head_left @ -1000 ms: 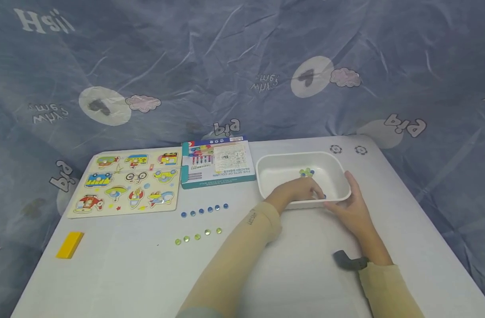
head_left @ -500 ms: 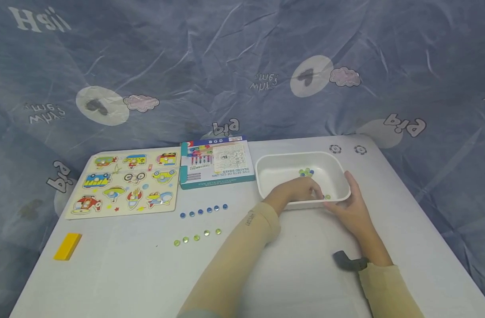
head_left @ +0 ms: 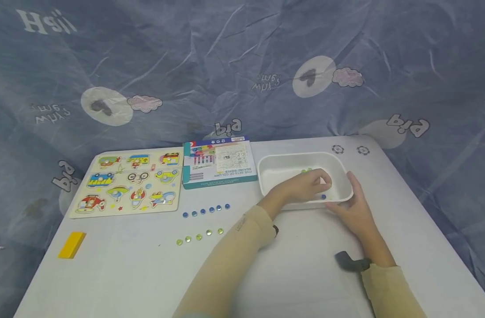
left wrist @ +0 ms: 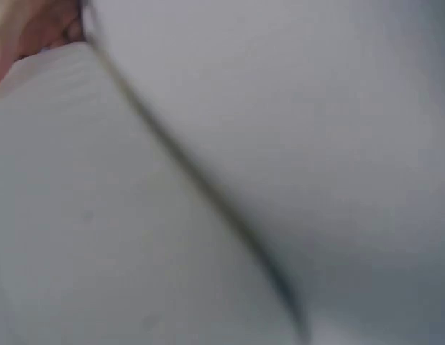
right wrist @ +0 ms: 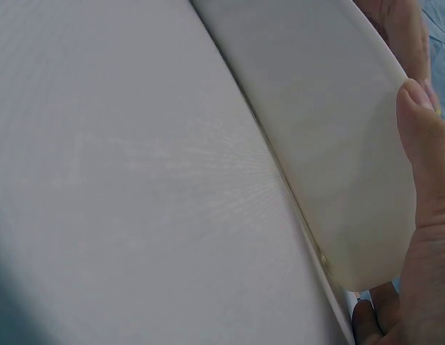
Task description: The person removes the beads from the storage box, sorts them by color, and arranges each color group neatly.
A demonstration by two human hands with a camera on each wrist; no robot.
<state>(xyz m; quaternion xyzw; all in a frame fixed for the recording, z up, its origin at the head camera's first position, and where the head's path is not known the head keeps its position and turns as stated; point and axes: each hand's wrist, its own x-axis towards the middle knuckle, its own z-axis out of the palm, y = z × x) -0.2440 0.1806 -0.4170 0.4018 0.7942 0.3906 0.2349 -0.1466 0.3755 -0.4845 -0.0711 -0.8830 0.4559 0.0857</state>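
In the head view my left hand (head_left: 299, 186) reaches into a white plastic tray (head_left: 273, 170), thumb and forefinger pinched together. A tiny yellow-green bead (right wrist: 438, 111) shows at those fingertips in the right wrist view. Below them a blue bead (head_left: 323, 197) lies on the tray floor, and green beads (head_left: 306, 171) further back are partly covered by the hand. My right hand (head_left: 356, 214) grips the tray's front right corner, its thumb (right wrist: 420, 126) on the rim and its other fingers round the outside. The left wrist view shows mostly the tray's blurred outer wall (left wrist: 121, 201).
Left of the tray lie a row of blue beads (head_left: 203, 211) and a row of yellow-green beads (head_left: 199, 237). Behind them are a boxed bead set (head_left: 218, 163) and a vehicle peg puzzle (head_left: 127, 183). A yellow block (head_left: 72, 245) rests at the left.
My left hand has lifted slightly from the tray floor, its fingertips shifting right. The pale green bead near its fingers is off the floor, and the blue bead shows. My right hand keeps its grip.
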